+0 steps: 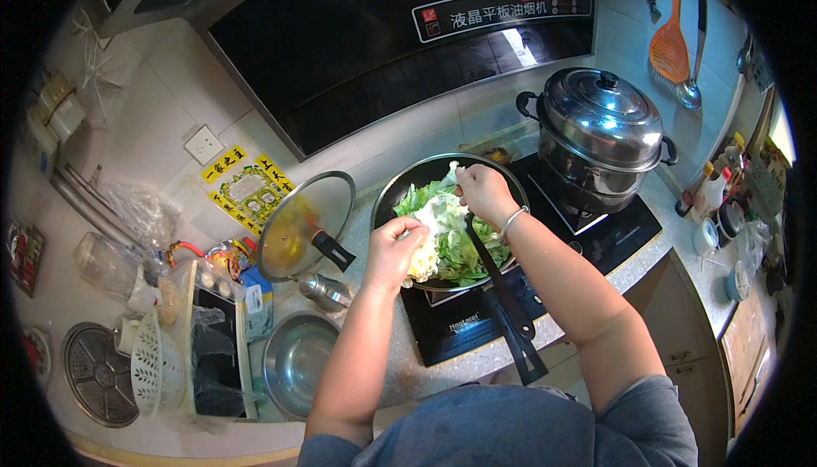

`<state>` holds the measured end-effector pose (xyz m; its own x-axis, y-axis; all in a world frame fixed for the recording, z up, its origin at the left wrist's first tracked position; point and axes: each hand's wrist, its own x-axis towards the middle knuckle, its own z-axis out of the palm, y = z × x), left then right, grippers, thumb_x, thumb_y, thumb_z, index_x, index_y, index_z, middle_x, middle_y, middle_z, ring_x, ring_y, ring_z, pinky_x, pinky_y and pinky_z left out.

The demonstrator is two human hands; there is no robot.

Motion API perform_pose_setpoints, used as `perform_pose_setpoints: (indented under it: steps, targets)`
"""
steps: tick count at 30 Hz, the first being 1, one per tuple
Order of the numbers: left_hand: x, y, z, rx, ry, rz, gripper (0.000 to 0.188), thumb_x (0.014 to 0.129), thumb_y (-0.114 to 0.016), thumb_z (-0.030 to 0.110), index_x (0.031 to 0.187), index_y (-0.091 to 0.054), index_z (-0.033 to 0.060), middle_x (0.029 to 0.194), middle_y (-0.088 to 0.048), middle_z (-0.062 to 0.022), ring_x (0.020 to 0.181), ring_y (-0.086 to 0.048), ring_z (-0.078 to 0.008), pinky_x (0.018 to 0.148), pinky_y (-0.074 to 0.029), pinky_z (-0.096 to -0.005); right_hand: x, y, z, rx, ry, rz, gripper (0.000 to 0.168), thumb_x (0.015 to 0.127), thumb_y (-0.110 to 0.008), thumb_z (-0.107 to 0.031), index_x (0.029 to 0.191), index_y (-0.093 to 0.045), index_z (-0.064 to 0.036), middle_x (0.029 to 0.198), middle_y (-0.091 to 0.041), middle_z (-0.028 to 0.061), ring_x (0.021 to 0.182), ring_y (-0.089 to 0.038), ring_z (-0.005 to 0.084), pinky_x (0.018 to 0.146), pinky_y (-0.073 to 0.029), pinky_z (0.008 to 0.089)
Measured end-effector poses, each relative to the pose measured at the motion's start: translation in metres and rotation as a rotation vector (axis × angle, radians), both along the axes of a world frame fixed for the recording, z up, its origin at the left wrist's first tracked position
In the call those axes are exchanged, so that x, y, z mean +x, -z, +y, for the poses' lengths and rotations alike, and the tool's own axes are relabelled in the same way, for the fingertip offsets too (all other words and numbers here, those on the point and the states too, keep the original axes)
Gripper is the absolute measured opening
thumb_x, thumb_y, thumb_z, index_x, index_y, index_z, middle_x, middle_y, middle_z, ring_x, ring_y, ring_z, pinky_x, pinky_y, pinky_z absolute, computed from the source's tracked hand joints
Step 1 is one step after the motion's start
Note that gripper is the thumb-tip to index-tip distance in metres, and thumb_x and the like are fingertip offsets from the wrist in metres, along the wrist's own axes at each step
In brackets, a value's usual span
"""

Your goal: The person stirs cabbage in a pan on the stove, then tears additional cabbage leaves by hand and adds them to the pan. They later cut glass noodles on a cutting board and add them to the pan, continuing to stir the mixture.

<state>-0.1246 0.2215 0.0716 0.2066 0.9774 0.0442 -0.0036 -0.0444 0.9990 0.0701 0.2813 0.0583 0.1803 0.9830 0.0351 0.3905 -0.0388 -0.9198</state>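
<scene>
Both hands are over a dark frying pan (384, 202) on a black gas hob. My left hand (397, 247) pinches pale, curly food, perhaps noodles (424, 259), above the pan's near left side; a whitish plastic bag seems to lie between the hands. With fingers closed on a whitish piece that looks like the bag's end (453, 173), my right hand (483, 189) is higher and further right. Chopped green leaves (469, 262) fill much of the pan. A black utensil handle (486, 253) crosses the pan's near rim, close above the pan's handle (510, 339).
A steel steamer pot (593, 135) stands on the right burner. Left of the pan, a glass lid (303, 211) leans upright near a steel canister (324, 291); a steel bowl (300, 365) sits nearer. Bottles (712, 192) stand at right; the range hood (383, 65) is behind.
</scene>
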Motion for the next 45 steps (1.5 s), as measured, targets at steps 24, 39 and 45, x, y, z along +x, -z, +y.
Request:
perform_pose_setpoints:
  steps: [24, 39, 45]
  targets:
    - [0.004, -0.022, 0.007, 0.652, -0.171, 0.866, 0.015, 0.078, -0.063, 0.018, 0.082, -0.063, 0.0037, 0.078, -0.063, -0.0147, 0.069, -0.061, -0.0292, 0.06, -0.046, -0.0397, -0.033, -0.025, -0.035, 0.437, -0.274, -0.221, 0.019, 0.079, -0.061, -0.022, 0.081, -0.061, -0.003, 0.075, -0.062, 0.0212, 0.074, -0.06, 0.0402, 0.064, -0.048, 0.0466]
    - [-0.015, 0.008, 0.031, -0.027, -0.211, 0.132, 0.056, 0.088, -0.055, 0.057, 0.089, -0.054, 0.0009, 0.081, -0.057, -0.0041, 0.075, -0.053, -0.0117, 0.068, -0.046, -0.0279, -0.005, -0.011, -0.03, 0.216, -0.31, -0.478, 0.063, 0.081, -0.062, -0.05, 0.113, -0.061, 0.005, 0.106, -0.064, 0.0246, 0.094, -0.064, 0.0345, 0.085, -0.05, 0.0378]
    - [-0.001, -0.023, 0.009, -0.151, -0.005, -0.021, 0.06, 0.092, -0.044, 0.058, 0.103, -0.051, -0.0007, 0.095, -0.055, -0.0075, 0.086, -0.055, -0.0126, 0.072, -0.047, -0.0274, -0.028, -0.012, -0.056, 0.451, -0.494, -0.219, 0.057, 0.079, -0.067, -0.035, 0.12, -0.055, 0.003, 0.101, -0.065, 0.0234, 0.082, -0.066, 0.0277, 0.075, -0.051, 0.0348]
